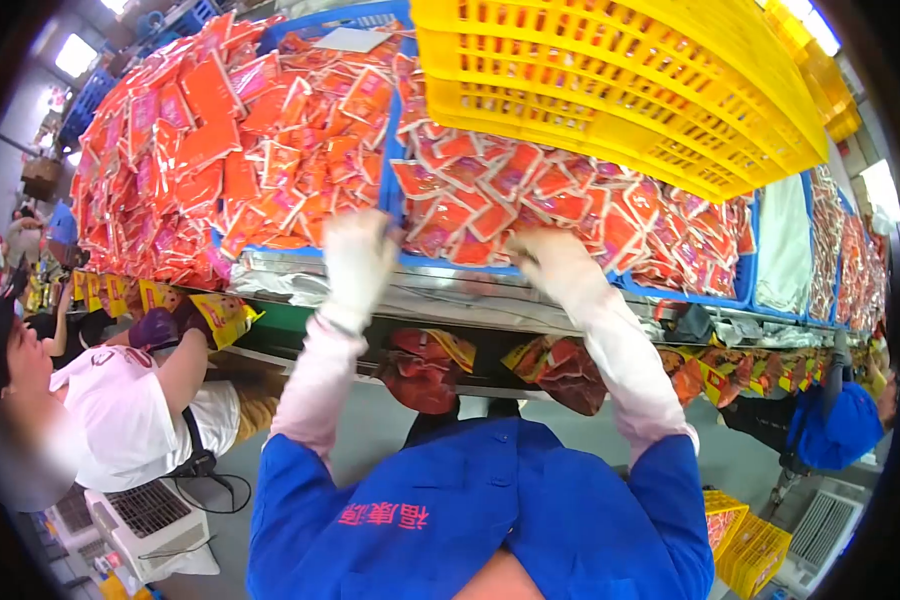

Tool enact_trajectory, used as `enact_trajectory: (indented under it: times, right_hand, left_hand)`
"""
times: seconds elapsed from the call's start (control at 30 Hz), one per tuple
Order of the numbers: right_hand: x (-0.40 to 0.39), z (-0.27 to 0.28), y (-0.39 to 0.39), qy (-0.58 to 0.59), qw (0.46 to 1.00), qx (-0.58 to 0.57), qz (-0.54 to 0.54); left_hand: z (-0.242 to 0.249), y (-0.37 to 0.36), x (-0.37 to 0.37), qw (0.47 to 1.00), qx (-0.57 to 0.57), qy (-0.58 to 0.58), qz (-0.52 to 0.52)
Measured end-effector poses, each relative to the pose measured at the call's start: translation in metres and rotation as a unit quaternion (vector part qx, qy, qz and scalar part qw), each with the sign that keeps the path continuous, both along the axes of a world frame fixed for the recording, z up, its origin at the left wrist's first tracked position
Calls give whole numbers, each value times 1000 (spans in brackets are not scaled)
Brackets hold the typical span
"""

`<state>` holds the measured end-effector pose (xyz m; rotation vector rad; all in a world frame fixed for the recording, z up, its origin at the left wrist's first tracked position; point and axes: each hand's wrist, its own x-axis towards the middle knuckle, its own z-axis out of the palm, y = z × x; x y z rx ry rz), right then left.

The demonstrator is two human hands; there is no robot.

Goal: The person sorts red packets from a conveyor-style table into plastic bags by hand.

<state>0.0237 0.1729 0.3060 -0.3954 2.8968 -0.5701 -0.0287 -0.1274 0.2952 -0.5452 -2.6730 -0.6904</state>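
Note:
My left hand (358, 255), in a white glove and smeared by motion, hovers at the front edge of the heap of orange-red packets (305, 170), beside the blue divider. My right hand (558, 262), also pale-gloved, has its fingers curled in at the front edge of the right-hand blue crate, by the red packets with clear borders (560, 205). I cannot tell what is in its fingertips. Below my hands, a red and yellow bag (425, 370) and a second such bag (567, 372) hang along the conveyor.
A yellow slotted crate (620, 85) sits over the packets at the upper right. A metal ledge (450, 292) runs in front of the blue crates (685, 291). A person in a white shirt (125, 410) works at the left; another in blue (838, 425) stands at the right.

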Motion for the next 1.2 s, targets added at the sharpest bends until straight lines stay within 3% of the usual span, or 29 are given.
enact_trajectory:
  times: [0.03,0.07,0.1,0.13,0.2,0.23,0.3,0.33,0.4,0.43,0.47,0.5,0.53,0.6,0.63,0.67,0.7,0.73,0.77,0.8,0.87,0.93,0.97,1.0,1.03,1.07,1.13,1.17,1.2]
  right_hand:
    - [-22,9,-20,26,999,35,-19]
    - [-45,-11,-38,53,992,104,-49]
    - [-67,-28,-59,-9,981,164,-102]
    - [-79,-53,-70,-7,980,167,-105]
    - [-92,-92,-78,76,972,194,-112]
    - [-94,-87,-76,72,970,198,-123]
    - [-95,-67,-60,-23,984,130,-121]
    - [-100,-73,-47,-27,983,108,-148]
    - [-78,-26,-27,-12,986,114,-125]
    - [-61,-6,-15,-18,982,118,-144]
    - [-40,11,-3,-51,982,7,-183]
    - [-16,18,11,-80,965,-105,-225]
    - [12,11,29,-87,958,-100,-254]
    - [69,0,66,-18,887,-398,-235]
    - [103,3,80,-45,848,-446,-282]
    - [132,3,92,-35,794,-521,-310]
    - [161,21,98,3,786,-512,-345]
    - [187,41,105,41,778,-501,-377]
    - [214,46,121,51,782,-455,-423]
    - [239,51,136,58,784,-409,-463]
    - [272,59,152,107,792,-376,-469]
    - [293,61,162,67,808,-342,-475]
    - [294,61,156,56,813,-334,-473]
    - [292,59,148,44,820,-328,-468]
    - [290,52,144,-3,833,-316,-455]
    - [284,51,135,-29,878,-254,-405]
    - [280,9,134,62,967,-128,-213]
    - [272,-1,127,61,967,-136,-207]
    - [260,-9,115,-33,991,15,-126]
  left_hand:
    - [-11,-27,-27,988,-115,68,79]
    - [-37,-52,-53,978,-168,32,119]
    - [-46,-59,-74,963,-201,-122,134]
    - [-68,-65,-86,964,-199,-120,131]
    - [-105,-65,-103,928,-226,-291,59]
    - [-91,-59,-93,931,-187,-300,94]
    - [-117,-68,-105,938,-185,-281,87]
    - [-107,-65,-96,943,-197,-251,96]
    - [-106,-80,-100,959,-140,-223,105]
    - [-66,-71,-83,965,-12,-228,132]
    - [-97,-93,-94,997,24,-39,67]
    - [-57,-81,-75,983,147,-94,48]
    - [-48,-82,-73,972,182,-147,1]
    - [-37,-33,-33,835,470,-284,-35]
    - [-4,13,5,742,563,-359,-59]
    - [5,43,30,757,509,-401,-89]
    - [3,77,53,708,529,-445,-141]
    - [10,119,85,715,500,-465,-150]
    - [15,152,109,655,481,-532,-238]
    - [31,188,140,661,470,-505,-294]
    - [5,240,189,612,468,-503,-391]
    - [-15,282,211,759,319,-247,-511]
    - [-30,291,212,804,165,-169,-545]
    - [-47,297,214,823,5,-87,-561]
    - [-72,296,214,820,-112,-86,-555]
    - [-73,284,215,835,-141,-91,-525]
    - [-62,255,205,796,-202,-125,-557]
    - [-47,241,197,774,-264,-112,-564]
    - [-109,217,199,827,-200,-60,-523]
